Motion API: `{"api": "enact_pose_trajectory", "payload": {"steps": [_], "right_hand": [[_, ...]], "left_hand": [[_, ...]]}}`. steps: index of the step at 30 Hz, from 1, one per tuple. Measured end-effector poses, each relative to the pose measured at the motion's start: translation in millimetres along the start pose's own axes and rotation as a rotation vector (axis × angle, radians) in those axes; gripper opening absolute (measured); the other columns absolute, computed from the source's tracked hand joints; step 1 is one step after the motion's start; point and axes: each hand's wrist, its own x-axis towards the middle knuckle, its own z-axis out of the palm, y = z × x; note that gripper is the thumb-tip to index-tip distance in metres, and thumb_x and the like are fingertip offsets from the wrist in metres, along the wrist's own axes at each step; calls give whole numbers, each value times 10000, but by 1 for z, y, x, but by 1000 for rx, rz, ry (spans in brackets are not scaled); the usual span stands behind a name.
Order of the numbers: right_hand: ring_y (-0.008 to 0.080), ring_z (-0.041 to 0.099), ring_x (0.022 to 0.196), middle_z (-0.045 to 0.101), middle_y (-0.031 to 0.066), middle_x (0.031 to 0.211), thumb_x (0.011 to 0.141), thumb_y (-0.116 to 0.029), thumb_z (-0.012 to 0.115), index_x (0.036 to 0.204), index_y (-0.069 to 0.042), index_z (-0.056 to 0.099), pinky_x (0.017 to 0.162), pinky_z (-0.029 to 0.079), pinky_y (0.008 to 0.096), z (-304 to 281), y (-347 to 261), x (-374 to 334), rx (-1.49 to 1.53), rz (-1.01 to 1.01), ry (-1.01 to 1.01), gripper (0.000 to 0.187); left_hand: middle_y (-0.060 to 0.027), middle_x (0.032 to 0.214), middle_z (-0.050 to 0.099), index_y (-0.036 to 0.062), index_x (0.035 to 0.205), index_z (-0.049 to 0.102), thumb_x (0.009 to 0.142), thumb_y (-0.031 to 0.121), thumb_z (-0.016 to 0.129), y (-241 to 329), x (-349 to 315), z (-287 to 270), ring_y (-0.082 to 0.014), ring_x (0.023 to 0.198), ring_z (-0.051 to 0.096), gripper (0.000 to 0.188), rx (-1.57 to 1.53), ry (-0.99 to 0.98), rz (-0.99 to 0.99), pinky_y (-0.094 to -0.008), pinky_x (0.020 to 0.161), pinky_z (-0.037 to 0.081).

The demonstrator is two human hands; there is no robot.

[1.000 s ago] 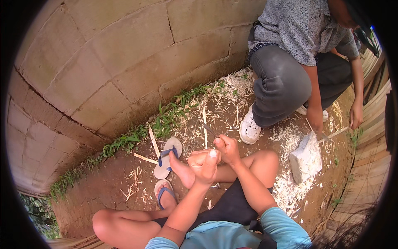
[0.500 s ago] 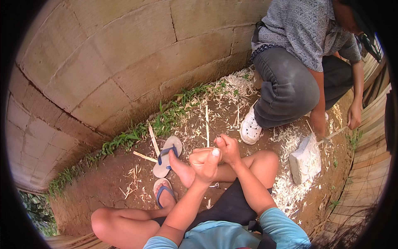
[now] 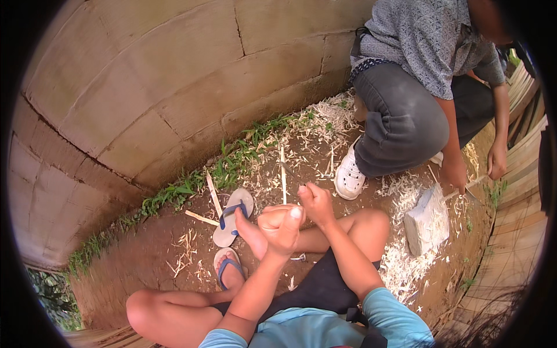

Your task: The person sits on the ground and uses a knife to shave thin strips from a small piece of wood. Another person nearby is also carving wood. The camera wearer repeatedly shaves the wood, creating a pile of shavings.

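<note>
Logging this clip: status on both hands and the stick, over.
Left hand fisted, thumb up, on near end of thin stick. Right hand closed beside it; tool not discernible. Bare foot and sandal close left.

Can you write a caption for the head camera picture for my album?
Seated on dirt, left hand and right hand whittle a thin stick among wood shavings.

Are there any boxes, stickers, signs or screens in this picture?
None show: only a block wall, wood shavings, flip-flops and a grey stone block on the dirt ground.
</note>
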Motion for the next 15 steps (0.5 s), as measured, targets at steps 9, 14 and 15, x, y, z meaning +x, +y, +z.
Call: {"api": "enact_pose_trajectory", "payload": {"steps": [9, 14, 15], "right_hand": [[357, 535, 525, 501, 178, 568, 909, -432, 588, 770, -19, 582, 502, 424, 391, 2, -13, 3, 64, -14, 1, 436], [349, 497, 501, 482, 174, 555, 918, -394, 587, 703, -17, 535, 492, 402, 402, 10, -10, 4, 85, 122, 22, 437], [348, 484, 496, 478, 175, 556, 920, -389, 584, 694, -18, 524, 490, 394, 405, 9, -6, 2, 42, 137, 27, 438]], "left_hand": [[0, 443, 274, 74, 500, 277, 954, 148, 489, 10, 5, 3, -101, 398, 255, 506, -223, 133, -109, -284, 402, 205], [6, 422, 261, 99, 490, 273, 960, 135, 466, 5, 0, 9, -92, 372, 241, 510, -182, 122, -45, -275, 379, 206], [7, 422, 258, 98, 489, 272, 959, 136, 466, 3, -4, 10, -93, 372, 240, 510, -164, 115, -54, -276, 381, 205]]}}
